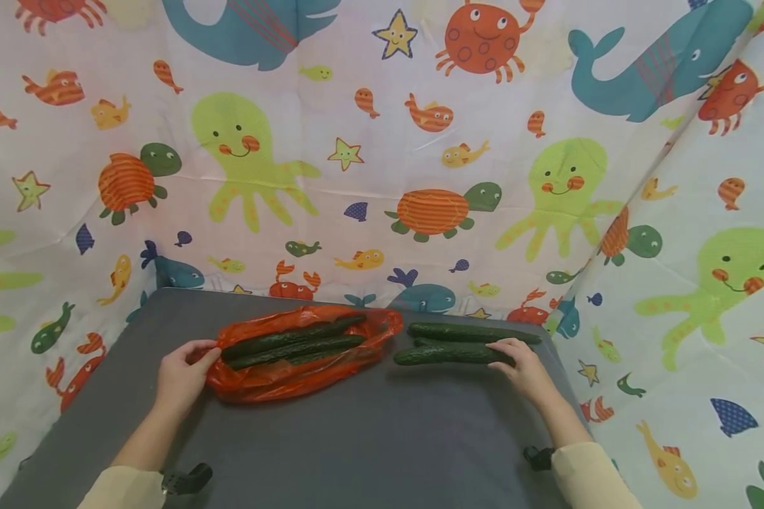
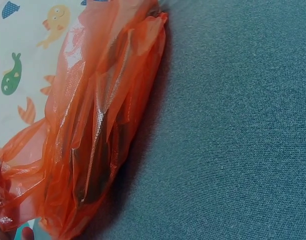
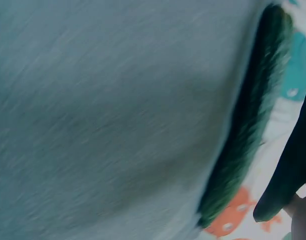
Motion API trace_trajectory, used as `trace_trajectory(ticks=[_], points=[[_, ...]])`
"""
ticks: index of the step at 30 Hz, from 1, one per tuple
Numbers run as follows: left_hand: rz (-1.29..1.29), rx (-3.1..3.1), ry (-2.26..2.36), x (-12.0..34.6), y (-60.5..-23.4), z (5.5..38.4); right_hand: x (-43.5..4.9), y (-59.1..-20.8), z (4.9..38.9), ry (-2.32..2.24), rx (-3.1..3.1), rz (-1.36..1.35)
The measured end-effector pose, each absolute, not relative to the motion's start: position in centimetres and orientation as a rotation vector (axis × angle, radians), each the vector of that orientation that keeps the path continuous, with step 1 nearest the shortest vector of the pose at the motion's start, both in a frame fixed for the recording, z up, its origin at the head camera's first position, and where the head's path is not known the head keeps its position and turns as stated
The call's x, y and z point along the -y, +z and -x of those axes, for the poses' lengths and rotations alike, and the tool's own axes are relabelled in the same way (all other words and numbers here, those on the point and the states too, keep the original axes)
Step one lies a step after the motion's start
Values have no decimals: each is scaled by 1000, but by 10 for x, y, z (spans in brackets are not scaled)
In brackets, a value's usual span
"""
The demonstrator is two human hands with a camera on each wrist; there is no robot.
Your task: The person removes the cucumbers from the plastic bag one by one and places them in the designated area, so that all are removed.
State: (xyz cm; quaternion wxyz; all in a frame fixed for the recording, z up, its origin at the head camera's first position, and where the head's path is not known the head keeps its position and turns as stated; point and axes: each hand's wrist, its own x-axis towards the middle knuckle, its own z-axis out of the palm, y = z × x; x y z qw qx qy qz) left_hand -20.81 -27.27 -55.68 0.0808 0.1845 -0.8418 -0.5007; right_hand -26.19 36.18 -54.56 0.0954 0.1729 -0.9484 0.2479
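Note:
My left hand (image 1: 181, 375) pinches the left end of an orange plastic bag (image 1: 274, 392), its gathered film (image 2: 23, 175) showing between the fingertips in the left wrist view. Several dark green cucumbers (image 1: 293, 350) lie inside the bag, visible through its open top. To the right of the bag, my right hand (image 1: 518, 364) grips a cucumber (image 1: 446, 353) by its right end. In the right wrist view this held cucumber (image 3: 288, 170) appears at the right edge, most of the hand being out of frame. Behind it, another long cucumber (image 1: 474, 332) lies on the table.
The dark grey table (image 1: 356, 452) is backed by a white curtain (image 1: 369, 177) printed with sea animals, which also rises at both sides. Black wrist-worn devices (image 1: 187, 481) show near both sleeves.

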Motion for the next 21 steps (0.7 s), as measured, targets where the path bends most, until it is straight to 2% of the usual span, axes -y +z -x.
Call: trace_trajectory(ticks=[14, 21], points=[[-527, 2533, -1504, 275, -558, 206, -401, -583, 274, 719, 2938, -431], [-518, 2541, -1486, 277, -560, 206, -393, -583, 273, 559, 3055, -375]])
